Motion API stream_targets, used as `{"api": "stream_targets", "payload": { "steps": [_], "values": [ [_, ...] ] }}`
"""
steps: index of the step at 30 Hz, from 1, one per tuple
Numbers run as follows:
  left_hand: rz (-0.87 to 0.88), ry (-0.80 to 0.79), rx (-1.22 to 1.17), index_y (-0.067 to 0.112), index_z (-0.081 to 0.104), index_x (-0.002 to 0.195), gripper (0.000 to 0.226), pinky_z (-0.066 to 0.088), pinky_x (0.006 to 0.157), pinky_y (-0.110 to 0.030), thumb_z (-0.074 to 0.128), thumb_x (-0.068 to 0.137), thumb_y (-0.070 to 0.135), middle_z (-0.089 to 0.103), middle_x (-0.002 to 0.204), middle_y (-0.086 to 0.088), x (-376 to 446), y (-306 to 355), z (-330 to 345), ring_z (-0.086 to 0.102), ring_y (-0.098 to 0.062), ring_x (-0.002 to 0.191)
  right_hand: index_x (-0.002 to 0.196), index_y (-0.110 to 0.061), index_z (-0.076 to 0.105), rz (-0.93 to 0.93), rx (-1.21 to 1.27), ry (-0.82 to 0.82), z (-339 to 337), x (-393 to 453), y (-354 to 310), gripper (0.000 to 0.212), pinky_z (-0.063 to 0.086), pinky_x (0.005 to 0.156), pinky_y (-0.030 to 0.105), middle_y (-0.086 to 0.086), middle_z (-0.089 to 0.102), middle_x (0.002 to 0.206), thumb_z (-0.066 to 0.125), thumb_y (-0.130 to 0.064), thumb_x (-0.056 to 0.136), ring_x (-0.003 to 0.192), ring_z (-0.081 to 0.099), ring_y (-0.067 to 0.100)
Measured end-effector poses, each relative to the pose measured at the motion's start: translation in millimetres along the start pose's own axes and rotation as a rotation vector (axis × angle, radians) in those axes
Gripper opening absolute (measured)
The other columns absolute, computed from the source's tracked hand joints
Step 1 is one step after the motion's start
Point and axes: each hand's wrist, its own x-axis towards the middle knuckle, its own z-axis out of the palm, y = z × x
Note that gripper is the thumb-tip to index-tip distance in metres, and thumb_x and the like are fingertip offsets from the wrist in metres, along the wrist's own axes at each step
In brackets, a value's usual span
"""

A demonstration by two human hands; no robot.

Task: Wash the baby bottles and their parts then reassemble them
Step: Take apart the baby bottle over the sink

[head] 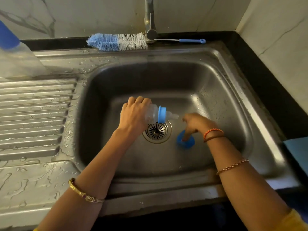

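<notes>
Over a wet stainless-steel sink (233,104), the left hand (133,114) grips a clear plastic baby bottle (154,114) with blue collar, held sideways above the drain; the right hand (194,124) fingers pinch a blue round cap (189,144) on the basin floor, right of the drain.

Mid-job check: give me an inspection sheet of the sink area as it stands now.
Surface: steel sink, wet; drainboard beaded with water.
Job's things: baby bottle with blue collar and teat, held sideways above the drain; blue cap in the basin.
Clutter: bottle brush behind the sink, by the tap.
Grippers: left hand grips the bottle; right hand touches the cap.
Cables: nothing seen.
Surroundings: tiled walls, dark counter.
</notes>
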Motion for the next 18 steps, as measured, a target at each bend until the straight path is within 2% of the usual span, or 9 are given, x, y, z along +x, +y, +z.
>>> {"api": "stream_targets", "payload": {
  "steps": [2, 3, 5, 6, 7, 9, 11, 13, 18],
  "values": [
    [0.024, 0.023, -0.011, 0.019, 0.043, 0.129, 0.052, 0.032, 0.094, -0.029, 0.065, 0.082, 0.021, 0.046, 0.128, 0.001, 0.7, -0.6, -0.7, 0.036, -0.021, 0.120, 0.134, -0.010, 0.043, -0.107, 0.252, 0.134, -18.3, -16.4, 3.2, 0.084, 0.043, 0.090, 0.027, 0.007, 0.050, 0.132, 0.085, -0.021, 0.062, 0.117, 0.051, 0.022],
    [0.048, 0.045, -0.009, 0.019, 0.044, 0.129, 0.052, 0.031, 0.096, -0.030, 0.065, 0.081, 0.020, 0.046, 0.129, 0.000, 1.2, -0.7, -1.1, 0.036, -0.022, 0.121, 0.133, -0.010, 0.043, -0.168, 0.461, 0.115, -25.1, -24.8, 4.4, 0.083, 0.044, 0.087, 0.024, 0.005, 0.051, 0.130, 0.084, -0.019, 0.062, 0.115, 0.051, 0.018],
    [0.180, 0.183, -0.002, 0.014, 0.054, 0.121, 0.052, 0.036, 0.092, -0.032, 0.073, 0.072, 0.014, 0.054, 0.121, -0.005, 2.8, -0.5, -1.5, 0.042, -0.026, 0.116, 0.130, -0.008, 0.045, -0.267, 0.806, -0.088, -32.5, -42.9, -2.9, 0.074, 0.049, 0.083, 0.021, 0.007, 0.054, 0.124, 0.078, -0.020, 0.065, 0.107, 0.055, 0.014],
    [0.263, 0.290, -0.006, 0.011, 0.060, 0.112, 0.050, 0.038, 0.088, -0.032, 0.077, 0.065, 0.011, 0.060, 0.112, -0.008, 4.9, -1.2, 1.4, 0.045, -0.027, 0.109, 0.125, -0.006, 0.048, -0.284, 0.873, -0.173, -31.6, -46.7, -9.3, 0.069, 0.052, 0.082, 0.022, 0.008, 0.057, 0.118, 0.074, -0.025, 0.064, 0.101, 0.059, 0.014],
    [0.332, 0.388, -0.017, 0.010, 0.062, 0.106, 0.047, 0.037, 0.085, -0.030, 0.078, 0.062, 0.012, 0.064, 0.105, -0.009, 6.6, -1.7, 5.4, 0.045, -0.025, 0.105, 0.118, -0.004, 0.051, -0.290, 0.908, -0.217, -29.3, -47.0, -16.4, 0.066, 0.054, 0.081, 0.024, 0.009, 0.061, 0.111, 0.072, -0.030, 0.061, 0.095, 0.062, 0.013],
    [0.423, 0.501, -0.006, 0.013, 0.057, 0.105, 0.040, 0.033, 0.086, -0.031, 0.069, 0.067, 0.020, 0.065, 0.102, -0.009, 8.2, -1.1, 10.7, 0.041, -0.023, 0.103, 0.107, -0.003, 0.056, -0.287, 0.971, -0.250, -23.9, -43.2, -28.8, 0.058, 0.056, 0.079, 0.026, 0.010, 0.065, 0.099, 0.072, -0.032, 0.059, 0.085, 0.066, 0.014],
    [0.468, 0.539, 0.012, 0.016, 0.050, 0.106, 0.039, 0.032, 0.090, -0.033, 0.064, 0.070, 0.024, 0.065, 0.103, -0.009, 8.8, -0.8, 10.5, 0.040, -0.023, 0.105, 0.095, -0.006, 0.059, -0.300, 1.021, -0.262, -20.5, -40.8, -35.8, 0.032, 0.056, 0.074, 0.025, 0.008, 0.064, 0.087, 0.072, -0.022, 0.070, 0.077, 0.064, 0.013],
    [0.487, 0.528, 0.010, 0.014, 0.052, 0.106, 0.049, 0.030, 0.091, -0.033, 0.075, 0.063, 0.019, 0.064, 0.104, -0.010, 8.3, -0.8, 9.8, 0.039, -0.024, 0.106, 0.087, -0.010, 0.058, -0.291, 1.001, -0.263, -20.6, -40.0, -35.6, 0.015, 0.055, 0.068, 0.023, 0.004, 0.062, 0.079, 0.069, -0.012, 0.077, 0.072, 0.062, 0.010],
    [0.453, 0.533, 0.080, 0.010, 0.062, 0.096, 0.044, 0.031, 0.087, -0.034, 0.082, 0.057, 0.010, 0.066, 0.096, -0.008, 9.0, 4.2, 12.0, 0.042, -0.023, 0.100, 0.077, -0.011, 0.059, -0.244, 0.745, -0.168, -23.0, -39.0, -41.3, 0.017, 0.053, 0.055, 0.017, 0.002, 0.060, 0.067, 0.070, 0.001, 0.072, 0.056, 0.061, 0.006]
  ]
}}
